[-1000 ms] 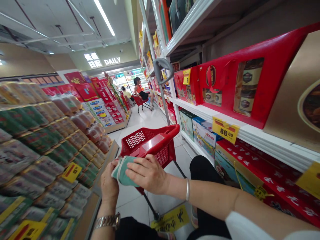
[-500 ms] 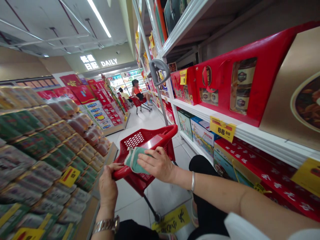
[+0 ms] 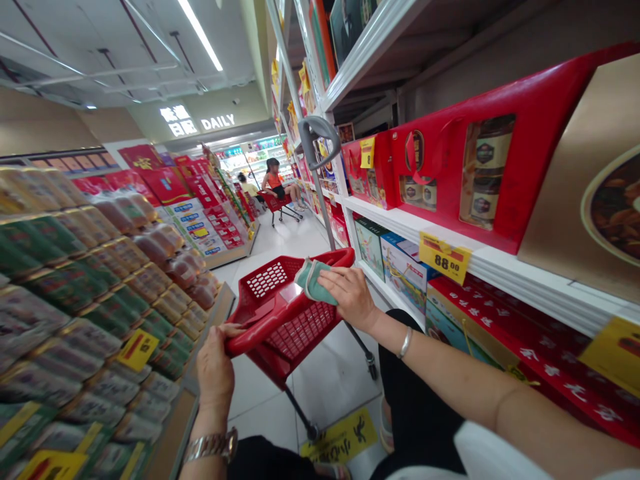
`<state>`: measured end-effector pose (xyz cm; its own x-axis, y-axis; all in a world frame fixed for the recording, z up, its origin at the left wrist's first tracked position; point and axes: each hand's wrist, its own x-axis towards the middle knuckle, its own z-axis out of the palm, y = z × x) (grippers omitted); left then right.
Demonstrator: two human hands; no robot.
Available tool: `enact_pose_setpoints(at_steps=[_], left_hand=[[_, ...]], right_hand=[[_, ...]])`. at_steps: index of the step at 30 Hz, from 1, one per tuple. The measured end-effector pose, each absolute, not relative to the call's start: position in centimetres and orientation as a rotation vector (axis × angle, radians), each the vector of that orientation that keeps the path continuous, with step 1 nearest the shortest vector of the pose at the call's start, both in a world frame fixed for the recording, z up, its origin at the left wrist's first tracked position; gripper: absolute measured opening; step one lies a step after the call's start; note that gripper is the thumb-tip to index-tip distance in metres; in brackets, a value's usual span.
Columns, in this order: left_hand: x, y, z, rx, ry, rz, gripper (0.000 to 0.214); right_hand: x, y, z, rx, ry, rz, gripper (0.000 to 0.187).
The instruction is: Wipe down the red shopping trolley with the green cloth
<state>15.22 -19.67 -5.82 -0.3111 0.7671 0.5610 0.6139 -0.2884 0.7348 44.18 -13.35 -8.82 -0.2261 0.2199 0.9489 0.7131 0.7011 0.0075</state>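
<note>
A red plastic shopping cart (image 3: 300,333) stands on the floor in front of me. My left hand (image 3: 216,363) is wrapped round the left end of its red handle (image 3: 250,340). With my right hand (image 3: 353,297) I press a folded green cloth (image 3: 313,280) with a pale edge onto the handle, right of its middle. The fingers lie over the cloth and the thumb is hidden. A grey loop grip on a pole (image 3: 320,143) rises behind the cart's far right side.
White shelves (image 3: 385,217) with red gift boxes (image 3: 440,167) run close along my right. Stacked packs of drinks (image 3: 95,300) line the left. Further down the aisle a person (image 3: 274,180) sits on another red cart (image 3: 275,200). A yellow floor sign (image 3: 345,437) lies below.
My right hand has slid the green cloth to the right along the cart's handle, from left of the middle toward the right end. My left hand has stayed at the left end.
</note>
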Motion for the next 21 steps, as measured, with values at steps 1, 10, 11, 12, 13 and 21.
enact_pose_setpoints(at_steps=[1,10,11,12,13,21], left_hand=[[15.3,-19.7,-5.8,1.758,1.785,1.655,0.058],[15.5,-19.6,-5.8,1.681,1.794,1.661,0.058],[15.6,-19.6,-5.8,1.667,1.801,1.658,0.058],[15.6,-19.7,-5.8,1.655,1.804,1.655,0.058],[15.6,-19.7,-5.7,1.645,1.804,1.655,0.057],[15.2,-19.5,-5.9,1.735,1.79,1.679,0.056]], right_hand=[[44.6,-13.1,-8.9,-0.767,-1.78,-0.533,0.039],[48.3,-10.2,-9.9,-0.924,-1.729,-0.463,0.052],[48.6,-9.9,-10.0,-0.944,-1.716,-0.455,0.052],[48.9,-9.6,-10.1,-0.971,-1.693,-0.438,0.052],[49.2,-9.3,-10.2,-1.004,-1.656,-0.411,0.051],[51.3,-8.6,-12.8,-1.14,-1.213,-0.153,0.038]])
